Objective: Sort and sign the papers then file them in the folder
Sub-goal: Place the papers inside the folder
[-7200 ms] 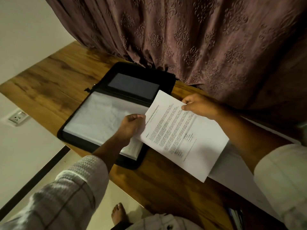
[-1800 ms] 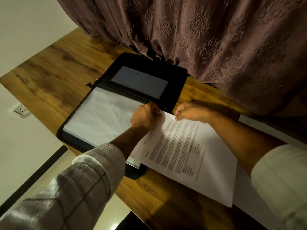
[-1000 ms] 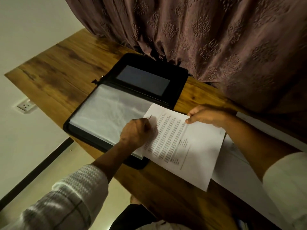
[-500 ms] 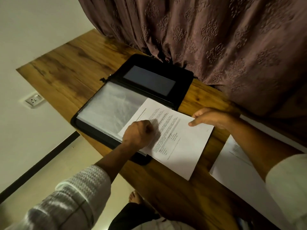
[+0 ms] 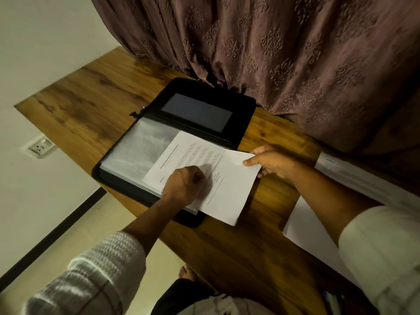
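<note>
Wooden worktop (image 5: pixel 91 92) carries an open folder (image 5: pixel 204 110); over it, right hand (image 5: pixel 272 162) pinches the edge of the light, floppy printed sheet (image 5: pixel 229 192); left hand (image 5: pixel 184 185) lies curled on it, grip unclear.

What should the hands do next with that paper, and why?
Probably slide the sheet left onto the clear sleeve of the folder. The right hand pinches its edge, the left hand sits curled on it, and part of the sheet hangs past the folder over the table.
</note>
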